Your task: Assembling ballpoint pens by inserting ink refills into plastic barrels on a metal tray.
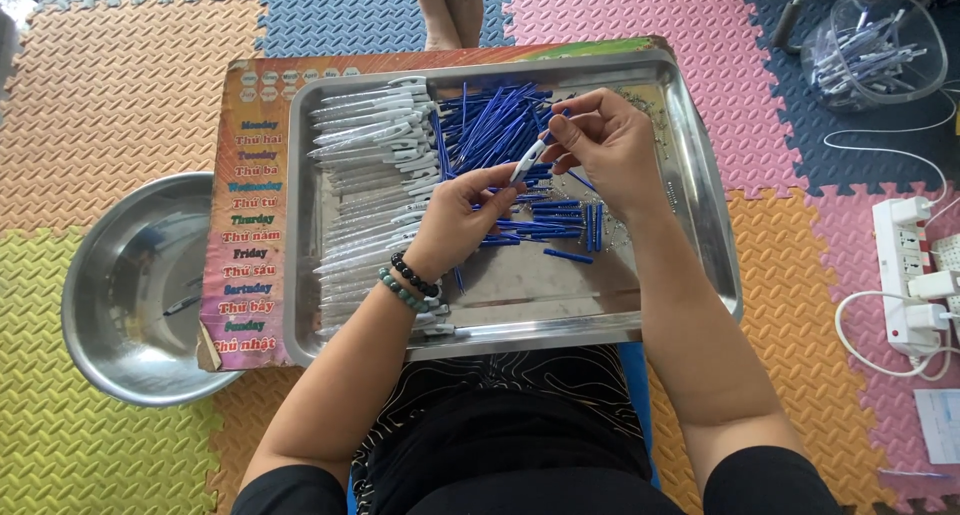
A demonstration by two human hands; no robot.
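A steel tray [700, 195] rests on my lap over a colourful printed board [250, 215]. Clear pen barrels [365, 145] lie stacked along its left side, and a heap of blue refills [490, 125] fills the far middle. My left hand [460, 220], with two bead bracelets on the wrist, grips a clear white pen barrel [527, 162] at its lower end. My right hand [605, 145] pinches the barrel's upper end with a thin blue refill between its fingertips. Both hands hover above the tray's middle.
A round steel bowl [110, 305] with one pen in it sits on the foam mat at left. A clear plastic tub [875, 50] of pens stands far right. A white power strip [905, 275] with cables lies at right. Someone's bare feet [450, 10] show beyond the tray.
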